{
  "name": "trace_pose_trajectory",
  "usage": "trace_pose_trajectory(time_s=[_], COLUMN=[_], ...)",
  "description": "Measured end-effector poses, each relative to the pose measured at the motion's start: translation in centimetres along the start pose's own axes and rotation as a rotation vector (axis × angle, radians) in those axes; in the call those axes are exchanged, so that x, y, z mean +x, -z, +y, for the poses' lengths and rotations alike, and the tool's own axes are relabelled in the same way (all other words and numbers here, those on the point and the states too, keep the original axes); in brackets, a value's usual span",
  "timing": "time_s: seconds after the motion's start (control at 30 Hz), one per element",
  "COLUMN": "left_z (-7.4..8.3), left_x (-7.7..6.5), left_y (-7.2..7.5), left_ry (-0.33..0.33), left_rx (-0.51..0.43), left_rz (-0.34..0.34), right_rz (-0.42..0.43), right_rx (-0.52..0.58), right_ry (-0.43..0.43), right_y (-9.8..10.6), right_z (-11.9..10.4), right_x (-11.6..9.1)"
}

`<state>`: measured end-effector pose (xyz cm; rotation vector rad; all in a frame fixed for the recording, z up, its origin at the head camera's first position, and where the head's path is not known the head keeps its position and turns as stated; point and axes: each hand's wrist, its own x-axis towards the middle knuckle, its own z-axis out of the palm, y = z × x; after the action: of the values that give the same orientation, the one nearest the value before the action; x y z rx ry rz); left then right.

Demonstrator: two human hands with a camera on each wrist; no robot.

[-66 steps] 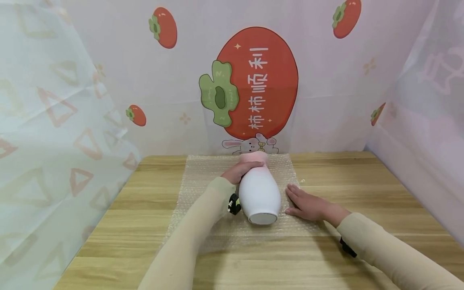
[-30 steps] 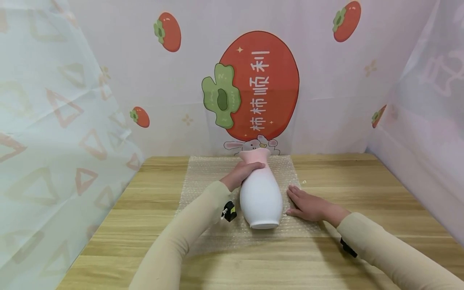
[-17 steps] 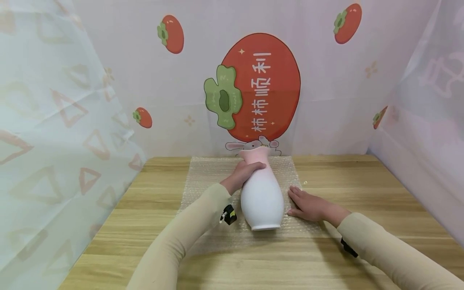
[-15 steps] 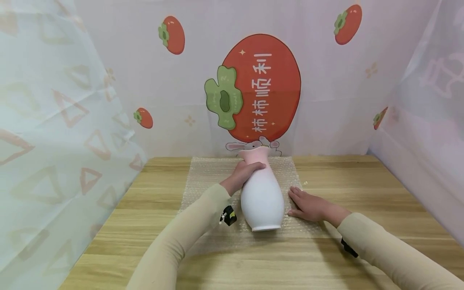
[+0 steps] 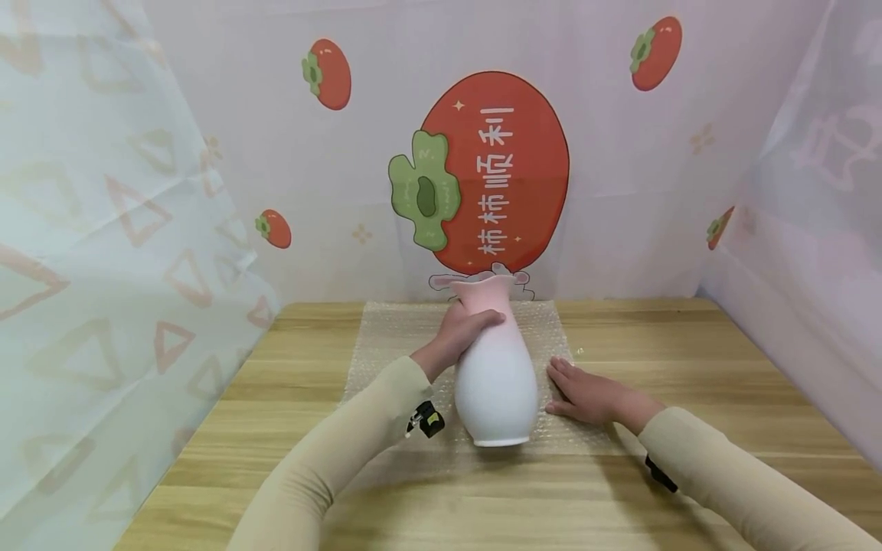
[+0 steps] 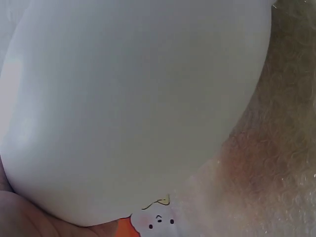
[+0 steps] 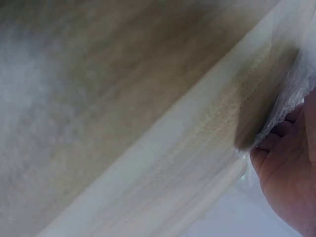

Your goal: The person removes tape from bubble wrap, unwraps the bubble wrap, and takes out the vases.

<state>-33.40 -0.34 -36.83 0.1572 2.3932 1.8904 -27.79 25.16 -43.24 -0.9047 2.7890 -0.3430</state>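
A vase (image 5: 496, 386), white below and fading to pink at its flared mouth, leans over the bubble wrap in the head view. Its mouth points to the back and its foot toward me. My left hand (image 5: 463, 329) grips it round the neck from the left, thumb across the front; the fingers behind are hidden. In the left wrist view the white body of the vase (image 6: 133, 108) fills most of the picture. My right hand (image 5: 586, 392) rests with extended fingers on the right edge of the bubble wrap (image 5: 396, 329).
The bubble wrap lies flat on a wood-grain table (image 5: 661, 344), reaching near its back edge. A white cloth backdrop (image 5: 620, 191) with persimmon prints stands behind, and pale printed sheets (image 5: 103, 268) hang at both sides. Black wrist cameras (image 5: 430, 419) sit under the sleeves.
My left hand has tipped the vase: its mouth has risen, its foot has swung down toward me, and the round underside has gone out of sight. My right hand stays in place.
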Motion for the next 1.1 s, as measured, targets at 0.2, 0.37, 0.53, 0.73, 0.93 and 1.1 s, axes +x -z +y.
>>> trace_pose_trajectory(time_s=[0.2,0.37,0.53,0.73,0.93,1.1], left_z=[1.0,1.7,2.1,2.1,1.6,1.4], left_x=[-1.1,-2.0,-2.8,-3.6,-4.1,-4.4], left_y=[1.4,2.6,3.7,4.7,5.4,6.2], left_ry=[-0.094,-0.142,-0.177,-0.289,-0.465,-0.610], left_rx=[0.036,0.071,0.097,0.104,0.110,0.078], left_rz=[0.044,0.097,0.154,0.208,0.282,0.302], right_rz=[0.021,0.037,0.028,0.021,0.017,0.018], right_rx=[-0.018,-0.038,-0.036,-0.039,-0.035,-0.034], right_ry=[0.026,0.045,0.039,0.042,0.041,0.043], right_y=[-0.2,-0.2,-0.1,0.0,0.0,-0.1], right_z=[0.0,-0.1,-0.2,-0.3,-0.3,-0.2], right_x=[0.0,0.0,-0.1,-0.1,-0.1,0.0])
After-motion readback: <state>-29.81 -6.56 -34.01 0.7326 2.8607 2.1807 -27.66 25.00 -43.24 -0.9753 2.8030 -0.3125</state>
